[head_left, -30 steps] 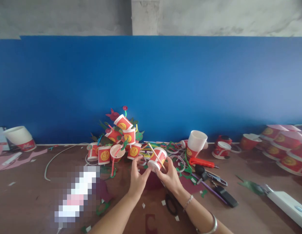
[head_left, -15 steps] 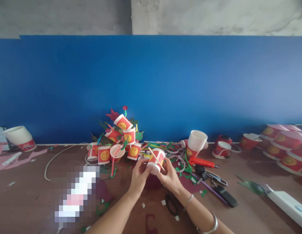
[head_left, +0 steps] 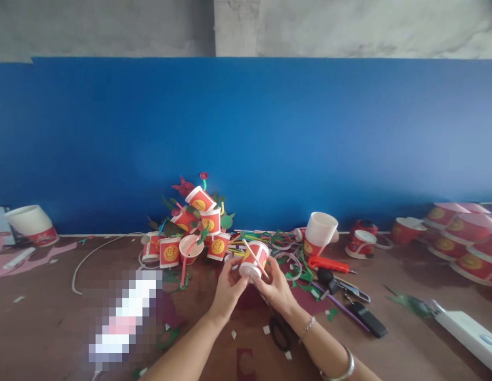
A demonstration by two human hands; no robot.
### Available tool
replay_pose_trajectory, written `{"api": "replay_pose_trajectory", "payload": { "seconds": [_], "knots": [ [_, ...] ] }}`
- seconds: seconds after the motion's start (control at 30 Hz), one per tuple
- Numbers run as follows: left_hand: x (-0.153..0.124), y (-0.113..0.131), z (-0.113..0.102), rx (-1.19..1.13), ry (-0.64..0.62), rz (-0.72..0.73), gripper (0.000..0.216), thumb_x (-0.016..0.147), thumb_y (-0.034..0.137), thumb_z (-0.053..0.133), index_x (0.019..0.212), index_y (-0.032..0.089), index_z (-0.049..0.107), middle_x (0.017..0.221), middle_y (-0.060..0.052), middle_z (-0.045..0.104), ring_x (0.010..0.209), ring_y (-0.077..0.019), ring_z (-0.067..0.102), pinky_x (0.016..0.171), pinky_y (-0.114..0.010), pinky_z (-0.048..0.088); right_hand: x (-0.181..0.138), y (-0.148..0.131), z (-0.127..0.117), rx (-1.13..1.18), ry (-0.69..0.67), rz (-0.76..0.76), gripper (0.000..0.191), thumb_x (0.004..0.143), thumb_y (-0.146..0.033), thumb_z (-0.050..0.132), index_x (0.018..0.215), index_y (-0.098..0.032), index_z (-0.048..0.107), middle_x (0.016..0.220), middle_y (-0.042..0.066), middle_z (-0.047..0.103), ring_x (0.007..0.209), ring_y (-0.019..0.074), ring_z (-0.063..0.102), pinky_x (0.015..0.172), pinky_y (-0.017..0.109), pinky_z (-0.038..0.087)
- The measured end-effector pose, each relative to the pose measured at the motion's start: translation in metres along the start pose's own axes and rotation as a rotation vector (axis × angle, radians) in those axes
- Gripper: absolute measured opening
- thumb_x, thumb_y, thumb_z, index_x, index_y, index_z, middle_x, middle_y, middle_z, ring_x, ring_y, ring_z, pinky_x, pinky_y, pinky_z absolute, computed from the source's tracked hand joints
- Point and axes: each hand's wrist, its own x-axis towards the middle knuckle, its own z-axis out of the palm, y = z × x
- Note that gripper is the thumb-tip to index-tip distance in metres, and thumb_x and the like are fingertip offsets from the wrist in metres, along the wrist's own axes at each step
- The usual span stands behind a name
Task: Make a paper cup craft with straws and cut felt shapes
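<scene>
Left hand (head_left: 227,288) and right hand (head_left: 278,288) grip the tilted cup (head_left: 263,252) from either side, apparently positioning the stick (head_left: 251,253) (slanting across it); the next move calls for steady pressure

Cup (head_left: 260,254) at centre: red sides, yellow printed patches, white ends. Stick (head_left: 256,259) across it: pale beige. Panel (head_left: 246,132) filling upper middle: plain blue. Concrete (head_left: 110,26) along top: mottled grey. Table (head_left: 63,301): dark brown. Piled cups (head_left: 170,253) left of centre: red and white, round yellow emblems. Cup stack (head_left: 321,227) right of centre: white above, red below. Tool (head_left: 329,264) below stack: orange-red. Scissors (head_left: 272,329) at lower centre: black handle.
</scene>
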Motion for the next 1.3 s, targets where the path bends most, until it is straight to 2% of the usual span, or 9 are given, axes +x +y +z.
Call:
{"api": "replay_pose_trajectory", "payload": {
  "seconds": [0.17, 0.43, 0.87, 1.3],
  "knots": [
    [0.0004, 0.0019, 0.0014, 0.033, 0.047, -0.001, 0.038, 0.068, 0.032, 0.076, 0.099, 0.019, 0.06, 0.089, -0.005, 0.071, 0.082, -0.0192, 0.066, 0.076, -0.03, 0.051, -0.0006, -0.0015, 0.0011, 0.007, -0.018, -0.009, 0.049, 0.075, -0.036, 0.068, 0.113, -0.023, 0.04, 0.11, 0.008, 0.068, 0.103, 0.0261, 0.065, 0.084, 0.038, 0.055],
    [-0.0008, 0.0027, 0.0009, 0.006, 0.021, 0.004, 0.037, 0.069, 0.031, 0.076, 0.101, 0.02, 0.06, 0.097, -0.004, 0.068, 0.086, -0.0185, 0.065, 0.077, -0.029, 0.05, -0.0009, -0.0029, 0.0015, 0.006, -0.001, 0.01, 0.053, 0.074, -0.038, 0.069, 0.115, -0.023, 0.039, 0.111, 0.009, 0.068, 0.104, 0.0278, 0.065, 0.086, 0.042, 0.055],
    [-0.0014, 0.003, 0.0015, -0.011, 0.005, -0.015, 0.038, 0.069, 0.028, 0.076, 0.102, 0.021, 0.058, 0.1, -0.005, 0.067, 0.089, -0.0189, 0.064, 0.077, -0.03, 0.05, 0.0002, 0.0033, -0.0006, 0.009, -0.022, -0.014, 0.051, 0.075, -0.035, 0.068, 0.115, -0.023, 0.039, 0.11, 0.008, 0.068, 0.104, 0.0265, 0.065, 0.085, 0.039, 0.055],
    [0.0006, 0.0003, 0.0005, 0.013, 0.026, 0.029, 0.039, 0.066, 0.03, 0.078, 0.1, 0.021, 0.06, 0.097, -0.004, 0.064, 0.088, -0.0188, 0.062, 0.075, -0.028, 0.049, -0.0007, 0.0005, 0.0011, -0.013, -0.014, -0.003, 0.051, 0.075, -0.035, 0.068, 0.115, -0.024, 0.039, 0.108, 0.007, 0.069, 0.103, 0.027, 0.065, 0.084, 0.04, 0.056]
  ]
}}
